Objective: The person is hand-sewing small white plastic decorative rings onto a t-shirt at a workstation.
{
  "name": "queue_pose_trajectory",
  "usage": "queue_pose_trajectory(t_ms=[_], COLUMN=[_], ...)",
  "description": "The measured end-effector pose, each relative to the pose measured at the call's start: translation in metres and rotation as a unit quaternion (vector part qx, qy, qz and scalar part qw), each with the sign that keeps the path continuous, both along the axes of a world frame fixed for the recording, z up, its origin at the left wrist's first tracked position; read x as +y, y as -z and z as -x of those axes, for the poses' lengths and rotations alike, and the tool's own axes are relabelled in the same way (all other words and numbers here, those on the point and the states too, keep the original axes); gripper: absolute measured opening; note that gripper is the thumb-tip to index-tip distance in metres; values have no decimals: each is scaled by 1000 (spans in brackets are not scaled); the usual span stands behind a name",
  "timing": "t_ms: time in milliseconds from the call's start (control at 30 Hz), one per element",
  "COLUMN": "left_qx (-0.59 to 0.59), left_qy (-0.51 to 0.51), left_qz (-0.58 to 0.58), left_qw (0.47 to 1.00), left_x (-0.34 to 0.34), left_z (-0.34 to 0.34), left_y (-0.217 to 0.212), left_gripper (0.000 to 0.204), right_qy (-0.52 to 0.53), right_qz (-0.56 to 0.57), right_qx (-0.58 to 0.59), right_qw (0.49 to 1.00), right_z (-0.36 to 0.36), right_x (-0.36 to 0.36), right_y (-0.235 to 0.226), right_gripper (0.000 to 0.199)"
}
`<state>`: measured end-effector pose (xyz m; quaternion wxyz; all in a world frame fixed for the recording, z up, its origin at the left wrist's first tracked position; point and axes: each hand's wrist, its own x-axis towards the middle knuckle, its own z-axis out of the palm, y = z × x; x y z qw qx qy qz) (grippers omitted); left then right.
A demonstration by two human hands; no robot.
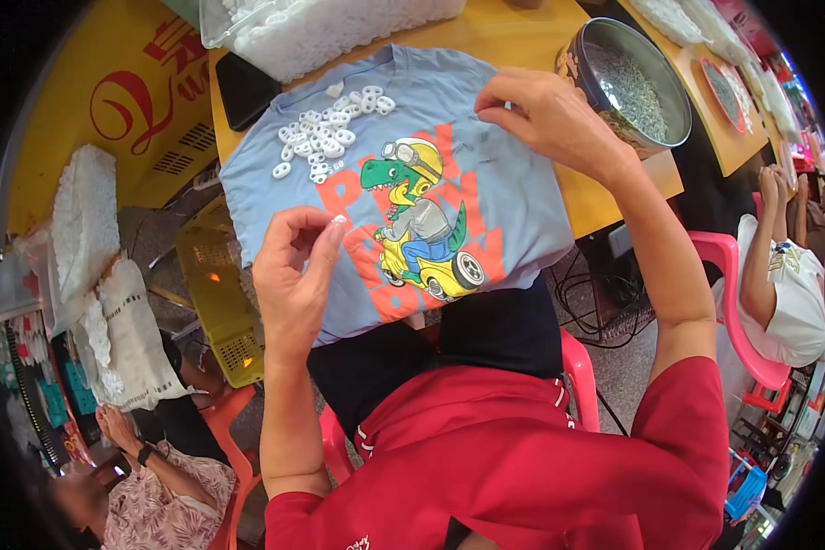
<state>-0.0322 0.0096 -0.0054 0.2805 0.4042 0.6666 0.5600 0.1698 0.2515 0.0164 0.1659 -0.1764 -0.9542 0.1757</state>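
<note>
A light-blue T-shirt [275, 206] with a cartoon dinosaur on a scooter lies spread over the table edge and my lap. My left hand [295, 275] is raised over its left side, thumb and forefinger pinching a small white piece [339, 220]. On the shirt's upper left lies a loose pile of small white plastic pieces with holes [319, 137]. Above the shirt's upper right, my right hand [559, 119] has thumb and forefinger curled close together; anything between them is too small to make out. Just below those fingertips, several tiny dark bits [465, 148] lie on the cloth.
A round tin [676, 128] of small metal parts stands right of my right hand. At the back is a clear bin [215, 27] full of white pieces, with a black phone-like slab [245, 90] nearby. A yellow crate [220, 293] stands at left. Other people sit both sides.
</note>
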Motion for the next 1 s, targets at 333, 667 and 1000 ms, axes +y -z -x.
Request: queue_pose_trajectory(t_ms=[333, 667, 1000], left_qx=[-267, -257, -306], left_qy=[53, 67, 60], left_qz=[-15, -50, -53], left_qw=[962, 963, 949], left_x=[-6, -4, -6], left_z=[-22, -23, -20], left_y=[15, 20, 20], left_gripper=[18, 14, 15], right_qy=[-8, -37, -85], right_qz=[56, -50, -128], right_qx=[15, -9, -54], right_qw=[998, 998, 987], right_z=[-6, 16, 22], right_x=[-16, -23, -19], right_y=[10, 16, 14], right_gripper=[11, 7, 6])
